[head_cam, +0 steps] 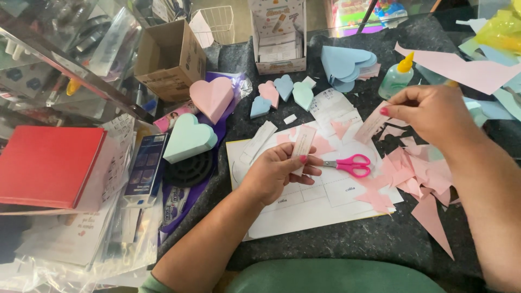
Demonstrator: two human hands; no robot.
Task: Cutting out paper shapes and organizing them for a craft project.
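A person's left hand (279, 172), at the centre of the frame, pinches a narrow pink paper strip (302, 145) upright between thumb and fingers, its grip closed on the strip's lower end, which the fingers hide. The right hand (429, 111), at the right of the frame, holds a second pink strip (372, 126) at its upper end; the strip slants down to the left, and what is printed on it is too small to make out.

Between and below the hands, pink-handled scissors (347, 165) lie on a white printed sheet (320, 203) spread on the dark counter (369, 239). The left hand covers part of the sheet and the tips of the scissor blades. Pink paper offcuts (418, 173) are heaped just right of the scissors, partly under the right forearm.

In the upper middle of the frame stand small paper hearts (282, 89) in pink, blue and green, with two larger heart boxes, one pink (211, 97) and one mint (187, 138), to their left. A glue bottle (397, 78) with a yellow nozzle stands just above the right hand. A cardboard box (171, 57) sits at upper left, and a red folder (49, 165) lies at the left edge. Goods behind the glass at upper left are blurred by reflections. The right forearm is cut off at the frame's lower right.
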